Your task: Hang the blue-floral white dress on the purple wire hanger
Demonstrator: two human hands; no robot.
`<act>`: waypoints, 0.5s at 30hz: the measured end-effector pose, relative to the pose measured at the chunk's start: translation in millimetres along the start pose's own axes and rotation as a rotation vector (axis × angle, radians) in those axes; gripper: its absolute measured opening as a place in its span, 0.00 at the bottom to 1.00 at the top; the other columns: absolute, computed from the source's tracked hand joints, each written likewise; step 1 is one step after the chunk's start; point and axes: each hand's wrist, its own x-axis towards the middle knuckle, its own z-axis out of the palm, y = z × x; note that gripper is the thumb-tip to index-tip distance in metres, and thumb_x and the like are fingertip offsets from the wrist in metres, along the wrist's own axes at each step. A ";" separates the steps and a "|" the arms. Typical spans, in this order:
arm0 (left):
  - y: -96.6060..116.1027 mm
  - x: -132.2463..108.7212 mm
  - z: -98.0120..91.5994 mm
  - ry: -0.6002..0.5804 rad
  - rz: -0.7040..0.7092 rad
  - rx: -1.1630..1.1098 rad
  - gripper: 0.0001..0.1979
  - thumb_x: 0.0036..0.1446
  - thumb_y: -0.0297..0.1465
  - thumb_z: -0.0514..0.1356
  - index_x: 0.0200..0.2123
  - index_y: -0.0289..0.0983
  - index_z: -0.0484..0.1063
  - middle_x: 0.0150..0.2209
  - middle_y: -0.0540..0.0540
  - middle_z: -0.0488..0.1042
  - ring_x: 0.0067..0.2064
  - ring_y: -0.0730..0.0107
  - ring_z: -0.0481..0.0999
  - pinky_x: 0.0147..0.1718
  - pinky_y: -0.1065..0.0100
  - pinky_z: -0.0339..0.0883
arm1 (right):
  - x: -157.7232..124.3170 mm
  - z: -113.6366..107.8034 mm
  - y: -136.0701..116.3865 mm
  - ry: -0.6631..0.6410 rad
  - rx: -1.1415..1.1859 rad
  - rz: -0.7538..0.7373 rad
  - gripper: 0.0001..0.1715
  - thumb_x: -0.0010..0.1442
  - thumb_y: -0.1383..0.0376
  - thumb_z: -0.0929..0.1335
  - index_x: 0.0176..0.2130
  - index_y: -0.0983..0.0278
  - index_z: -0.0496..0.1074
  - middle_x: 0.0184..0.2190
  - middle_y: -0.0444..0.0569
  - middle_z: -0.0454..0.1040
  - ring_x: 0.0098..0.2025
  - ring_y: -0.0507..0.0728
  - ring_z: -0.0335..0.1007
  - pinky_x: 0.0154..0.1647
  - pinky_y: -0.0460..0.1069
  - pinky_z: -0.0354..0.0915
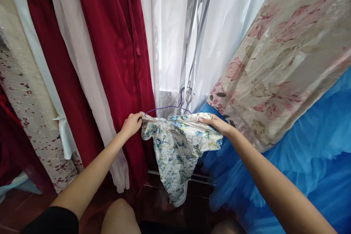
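Note:
A white garment with a blue and yellow floral print [178,150] hangs in front of me on a thin purple hanger [164,107]. My left hand [133,123] pinches its upper left corner, close to the hanger's end. At the upper right edge, my right hand [216,122] grips the cloth, thumb on the near side and fingers behind it. The hanger's hook rises against long silver ribbons [193,36]; whether it is hooked on them I cannot tell. Below my hands the lower part of the garment hangs down in folds.
Dark red dresses [109,36] and a pale pink one [79,33] hang at left. White fabric [170,25] is behind the garment. A floral beige dress [285,62] and blue tulle [301,161] fill the right. Below is a dark red tiled floor [24,212].

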 end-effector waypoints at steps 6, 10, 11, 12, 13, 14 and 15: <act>40.0 46.5 0.9 0.055 0.069 -0.113 0.14 0.61 0.29 0.53 0.49 0.42 0.69 0.50 0.44 0.76 0.43 0.59 0.74 0.44 0.61 0.67 | -5.8 -5.2 -0.8 -0.013 0.031 0.028 0.23 0.50 0.55 0.79 0.41 0.65 0.80 0.36 0.52 0.84 0.36 0.62 0.80 0.42 0.53 0.73; 62.1 50.5 8.5 0.146 0.064 -0.293 0.18 0.58 0.33 0.59 0.52 0.39 0.67 0.46 0.45 0.76 0.27 0.72 0.70 0.33 0.68 0.66 | -15.8 -12.0 21.7 0.087 -0.016 0.016 0.25 0.45 0.55 0.80 0.41 0.64 0.80 0.37 0.51 0.83 0.36 0.59 0.78 0.39 0.51 0.71; 64.8 47.9 9.4 0.219 0.042 -0.299 0.17 0.57 0.34 0.60 0.50 0.39 0.68 0.46 0.45 0.75 0.27 0.73 0.69 0.32 0.68 0.65 | -19.7 -13.3 31.5 0.188 -0.024 -0.028 0.24 0.44 0.54 0.81 0.38 0.64 0.79 0.34 0.49 0.82 0.33 0.58 0.76 0.35 0.49 0.69; 66.7 44.2 9.5 0.277 0.024 -0.290 0.15 0.57 0.34 0.61 0.47 0.38 0.70 0.45 0.45 0.75 0.27 0.73 0.69 0.32 0.69 0.64 | -24.1 -14.3 41.6 0.294 -0.029 -0.078 0.22 0.43 0.53 0.81 0.33 0.63 0.78 0.30 0.46 0.80 0.29 0.56 0.73 0.31 0.48 0.67; 68.3 39.7 9.0 0.305 0.012 -0.279 0.11 0.57 0.35 0.61 0.43 0.37 0.71 0.41 0.46 0.75 0.27 0.73 0.68 0.32 0.69 0.63 | -28.9 -15.0 50.6 0.392 -0.028 -0.133 0.21 0.43 0.52 0.80 0.28 0.63 0.76 0.24 0.44 0.77 0.26 0.53 0.69 0.28 0.47 0.63; 70.1 34.6 8.0 0.301 0.012 -0.270 0.09 0.59 0.37 0.60 0.38 0.37 0.72 0.36 0.48 0.75 0.26 0.73 0.66 0.31 0.69 0.62 | -33.9 -15.2 57.3 0.465 -0.021 -0.182 0.22 0.43 0.51 0.80 0.24 0.62 0.72 0.20 0.41 0.72 0.23 0.52 0.64 0.25 0.47 0.60; 72.4 29.3 6.4 0.278 0.027 -0.260 0.11 0.61 0.39 0.58 0.34 0.37 0.72 0.31 0.49 0.73 0.25 0.72 0.65 0.30 0.69 0.60 | -38.5 -14.9 60.6 0.507 -0.010 -0.220 0.24 0.44 0.51 0.79 0.21 0.61 0.69 0.18 0.40 0.68 0.22 0.51 0.60 0.24 0.47 0.57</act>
